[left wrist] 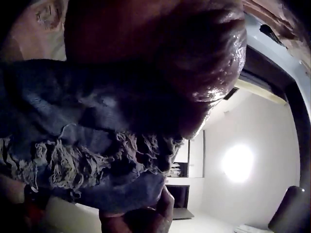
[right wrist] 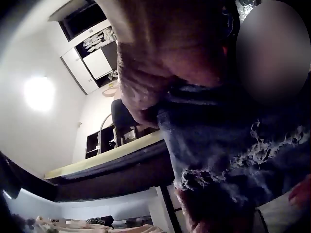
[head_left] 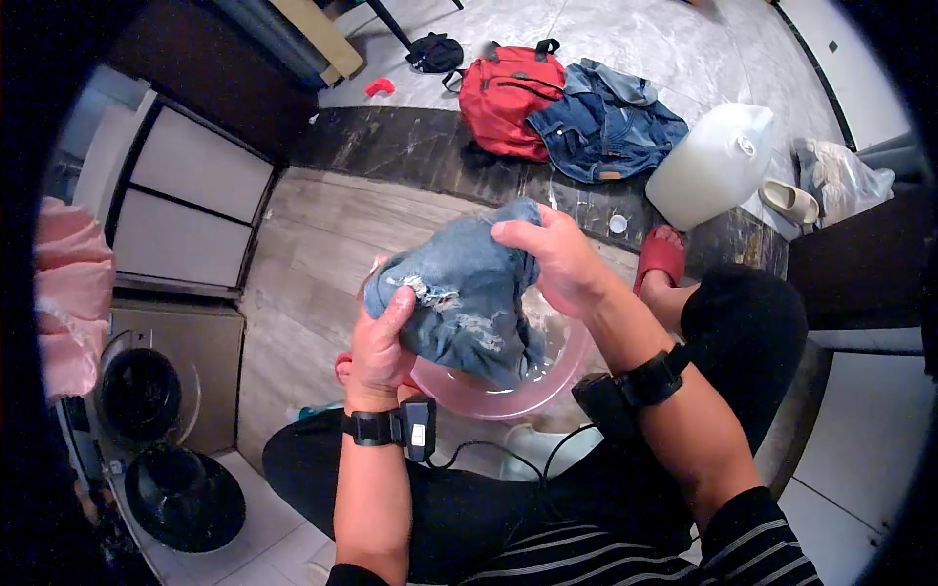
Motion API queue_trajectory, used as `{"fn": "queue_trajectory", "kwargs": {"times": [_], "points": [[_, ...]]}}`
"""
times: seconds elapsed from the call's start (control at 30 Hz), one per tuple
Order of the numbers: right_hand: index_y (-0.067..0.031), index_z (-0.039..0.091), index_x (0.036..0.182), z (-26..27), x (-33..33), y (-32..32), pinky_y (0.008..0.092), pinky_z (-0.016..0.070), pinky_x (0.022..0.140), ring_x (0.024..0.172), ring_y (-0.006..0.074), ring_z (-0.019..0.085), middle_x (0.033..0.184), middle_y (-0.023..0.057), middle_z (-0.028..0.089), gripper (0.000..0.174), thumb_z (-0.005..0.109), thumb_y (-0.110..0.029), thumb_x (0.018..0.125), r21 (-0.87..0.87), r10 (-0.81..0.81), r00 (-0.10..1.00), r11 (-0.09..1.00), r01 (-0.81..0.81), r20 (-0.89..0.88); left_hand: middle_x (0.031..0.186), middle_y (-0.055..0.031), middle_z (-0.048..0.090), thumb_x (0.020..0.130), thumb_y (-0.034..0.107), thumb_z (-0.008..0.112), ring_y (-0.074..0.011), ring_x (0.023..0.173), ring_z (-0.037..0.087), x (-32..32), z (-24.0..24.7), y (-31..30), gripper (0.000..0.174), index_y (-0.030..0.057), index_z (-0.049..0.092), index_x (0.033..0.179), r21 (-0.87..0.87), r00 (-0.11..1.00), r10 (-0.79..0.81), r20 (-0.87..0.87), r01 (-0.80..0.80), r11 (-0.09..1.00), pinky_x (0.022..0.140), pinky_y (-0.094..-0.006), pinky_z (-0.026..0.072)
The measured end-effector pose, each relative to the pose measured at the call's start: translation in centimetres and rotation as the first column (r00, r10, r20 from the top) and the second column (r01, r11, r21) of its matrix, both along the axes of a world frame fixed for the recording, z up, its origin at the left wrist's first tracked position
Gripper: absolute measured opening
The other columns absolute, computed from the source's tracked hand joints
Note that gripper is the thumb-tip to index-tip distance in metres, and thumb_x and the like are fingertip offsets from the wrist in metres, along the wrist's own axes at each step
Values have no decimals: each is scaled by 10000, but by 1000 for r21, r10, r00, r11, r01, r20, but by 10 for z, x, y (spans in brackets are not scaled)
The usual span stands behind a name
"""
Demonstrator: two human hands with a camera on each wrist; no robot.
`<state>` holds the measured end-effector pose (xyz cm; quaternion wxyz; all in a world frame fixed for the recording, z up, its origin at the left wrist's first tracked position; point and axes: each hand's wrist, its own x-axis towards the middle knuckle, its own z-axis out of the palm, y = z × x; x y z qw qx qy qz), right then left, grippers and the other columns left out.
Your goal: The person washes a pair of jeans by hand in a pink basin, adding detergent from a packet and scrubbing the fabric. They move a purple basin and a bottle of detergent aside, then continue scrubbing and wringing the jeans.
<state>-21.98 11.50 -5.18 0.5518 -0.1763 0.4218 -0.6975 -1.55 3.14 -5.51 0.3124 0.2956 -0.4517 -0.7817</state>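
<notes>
Both hands hold up a wet piece of blue denim clothing with frayed, ripped patches. The left hand grips its left side, thumb on top near a white-threaded rip. At the upper right edge, the right hand pinches the cloth between thumb and fingers. Below the denim stands a pink basin with water in it, its far side hidden by the cloth. In the left wrist view the frayed threads show close up, and the right wrist view shows the denim hanging from the hand.
Beyond the basin lie a red backpack, a denim jacket and a big white plastic jug. Two dark round basins sit at the left beside a cabinet. A red slipper is on the person's foot at the right.
</notes>
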Motion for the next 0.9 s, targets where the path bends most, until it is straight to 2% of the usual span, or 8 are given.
{"fn": "queue_trajectory", "kwargs": {"times": [0.03, 0.23, 0.33, 0.43, 0.53, 0.63, 0.73, 0.9], "points": [[-35, 562, 916, 3, 0, 1, 305, 467, 720, 759, 159, 580, 838, 35, 612, 192, 650, -148, 789, 8, -20, 1000, 1000, 20, -3, 1184, -115, 585, 858, 212, 619, -255, 1093, 560, -3, 4, 0, 459, -4, 492, 1243, -55, 1000, -18, 4, 18, 998, 977, -405, 424], [2, 471, 1039, 13, 6, -2, 307, 490, 741, 785, 182, 608, 874, 93, 625, 300, 614, -119, 805, -17, -96, 994, 995, 97, 55, 1035, -67, 594, 856, 104, 612, -178, 964, 589, -13, 15, 8, 327, 49, 479, 1149, 130, 997, 31, -73, -21, 991, 865, -330, 480], [-27, 487, 1093, 14, 10, -4, 281, 462, 762, 838, 119, 571, 918, 33, 586, 309, 626, -115, 831, 22, -121, 992, 992, 121, 29, 1107, -95, 615, 888, 165, 580, -225, 1005, 601, -19, 14, 13, 297, 17, 542, 1143, 152, 995, 70, -73, -58, 987, 911, -374, 473], [-12, 465, 1172, 7, 15, -7, 272, 463, 768, 864, 122, 578, 952, 45, 592, 387, 627, -158, 852, 136, -81, 960, 983, 121, -270, 1086, -80, 623, 899, 180, 581, -212, 981, 610, -25, 9, 14, 262, 25, 553, 1108, 109, 997, 66, -29, -62, 992, 887, -366, 486], [0, 415, 1261, 14, 26, -2, 262, 463, 777, 887, 121, 579, 976, 56, 593, 486, 632, -168, 860, 242, 14, 681, 940, 241, -732, 1066, -79, 629, 901, 184, 587, -204, 954, 618, -32, 12, 18, 253, 24, 557, 1094, 102, 993, 117, -22, -114, 988, 865, -356, 496], [48, 363, 1311, 23, 27, 1, 367, 433, 924, 1067, 299, 568, 1120, 222, 583, 675, 653, -304, 813, 267, 18, 742, 938, 219, -671, 1061, -83, 628, 899, 172, 586, -199, 936, 621, -32, 17, 14, 268, 16, 548, 1113, 83, 1000, 21, 1, -21, 996, 852, -348, 499], [28, 391, 1311, -14, 21, -15, 352, 432, 921, 1070, 277, 565, 1148, 212, 574, 619, 633, -280, 832, 94, -205, 872, 957, 273, -444, 1051, -89, 627, 898, 163, 584, -197, 928, 621, -25, 15, 6, 278, 9, 546, 1126, -114, 989, -37, 144, 54, 992, 847, -343, 499], [12, 410, 1307, -14, 24, -15, 337, 437, 905, 1048, 252, 565, 1154, 191, 579, 536, 589, -235, 867, 30, -222, 886, 966, 256, -408, 1055, -88, 628, 916, 221, 559, -208, 954, 613, -36, 27, 12, 308, 7, 545, 1137, -18, 998, -16, 62, 17, 1000, 875, -351, 485]]}}
